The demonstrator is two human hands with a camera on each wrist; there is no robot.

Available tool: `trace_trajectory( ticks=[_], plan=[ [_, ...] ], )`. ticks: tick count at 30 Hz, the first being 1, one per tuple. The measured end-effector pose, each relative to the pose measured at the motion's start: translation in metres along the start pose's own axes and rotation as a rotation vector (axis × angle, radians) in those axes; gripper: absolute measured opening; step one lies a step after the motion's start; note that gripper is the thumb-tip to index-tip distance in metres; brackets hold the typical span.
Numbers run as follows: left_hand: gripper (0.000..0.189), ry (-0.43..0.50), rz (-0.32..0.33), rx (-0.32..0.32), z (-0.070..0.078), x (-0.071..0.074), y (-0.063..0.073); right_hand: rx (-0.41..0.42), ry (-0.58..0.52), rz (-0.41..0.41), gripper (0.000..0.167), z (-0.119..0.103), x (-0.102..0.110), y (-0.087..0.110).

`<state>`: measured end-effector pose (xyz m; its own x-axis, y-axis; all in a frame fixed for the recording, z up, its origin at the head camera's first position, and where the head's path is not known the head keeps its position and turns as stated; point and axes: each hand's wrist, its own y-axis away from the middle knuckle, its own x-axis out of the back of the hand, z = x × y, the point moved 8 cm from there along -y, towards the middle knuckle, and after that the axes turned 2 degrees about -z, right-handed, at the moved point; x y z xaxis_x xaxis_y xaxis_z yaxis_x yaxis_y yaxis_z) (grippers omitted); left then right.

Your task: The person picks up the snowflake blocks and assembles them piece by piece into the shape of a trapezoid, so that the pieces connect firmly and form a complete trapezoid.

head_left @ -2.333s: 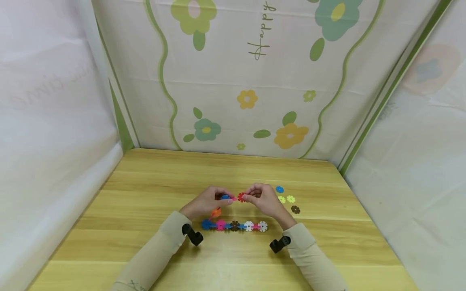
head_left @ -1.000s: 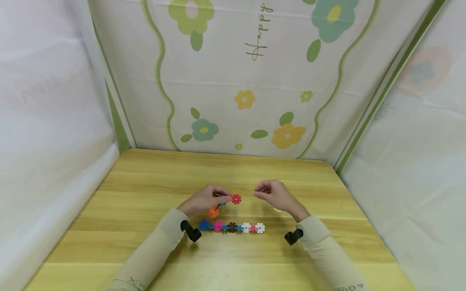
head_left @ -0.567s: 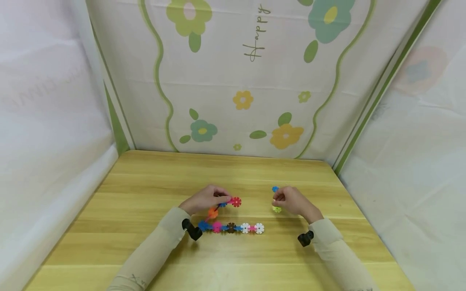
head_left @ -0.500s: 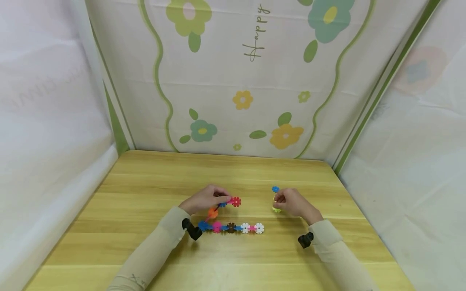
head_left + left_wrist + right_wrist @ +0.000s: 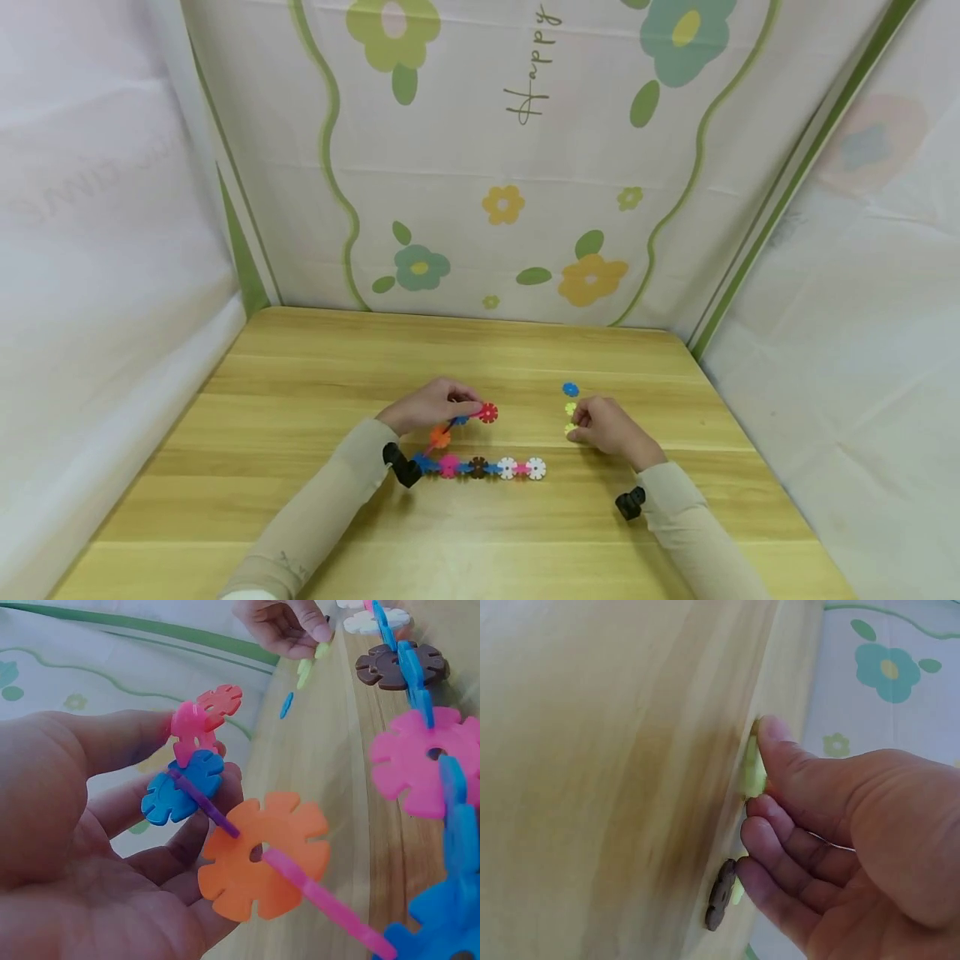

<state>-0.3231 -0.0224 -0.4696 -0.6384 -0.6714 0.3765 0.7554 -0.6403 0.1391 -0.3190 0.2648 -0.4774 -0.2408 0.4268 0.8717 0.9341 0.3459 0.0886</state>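
My left hand (image 5: 435, 407) pinches a pink snowflake disc (image 5: 192, 724) near the free end of a chain of slotted plastic discs. A red disc (image 5: 488, 412) is joined beyond it at the tip. Back along the chain come a blue disc (image 5: 182, 787), a purple one seen edge-on and an orange disc (image 5: 262, 855). The row continues along the table to a white disc (image 5: 536, 468). Down at the tabletop, my right hand (image 5: 611, 425) has its thumb and curled fingertips on the edges of a yellow disc (image 5: 754, 769), partly hidden by the hand.
A second yellow disc (image 5: 571, 408) and a loose blue disc (image 5: 571, 389) lie just behind the right fingers. Below those fingertips in the right wrist view is a brown disc (image 5: 720, 894). Fabric walls surround the wooden table (image 5: 337, 542).
My right hand has let go of the red disc, which stays on the chain, and moved right and down to the yellow disc. The left hand keeps its hold on the chain.
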Motion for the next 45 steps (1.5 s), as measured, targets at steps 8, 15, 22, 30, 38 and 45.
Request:
trace_trajectory(
  ticks=[8, 15, 22, 30, 38, 45],
  plan=[
    [0.027, -0.024, -0.017, 0.001, 0.006, -0.001, -0.005, 0.088, 0.004, 0.002, 0.012, -0.017, 0.003, -0.002],
    [0.024, -0.018, -0.034, -0.026, 0.011, -0.004, -0.008, 0.238, -0.039, 0.022, 0.007, -0.058, 0.010, -0.005],
    [0.022, -0.027, -0.005, -0.028, 0.012, 0.000, -0.011, 0.337, -0.146, 0.090, 0.007, -0.085, 0.006, -0.016],
    [0.021, -0.043, 0.020, -0.032, 0.010, 0.003, -0.012, 0.436, -0.132, 0.205, 0.007, -0.097, -0.005, -0.017],
    [0.022, -0.043, 0.034, -0.052, 0.008, 0.002, -0.015, 0.533, -0.094, 0.275, 0.009, -0.111, -0.007, -0.014],
    [0.021, -0.050, 0.054, -0.036, 0.007, 0.000, -0.015, 0.584, -0.077, 0.283, 0.007, -0.114, -0.009, -0.010]
  ],
)
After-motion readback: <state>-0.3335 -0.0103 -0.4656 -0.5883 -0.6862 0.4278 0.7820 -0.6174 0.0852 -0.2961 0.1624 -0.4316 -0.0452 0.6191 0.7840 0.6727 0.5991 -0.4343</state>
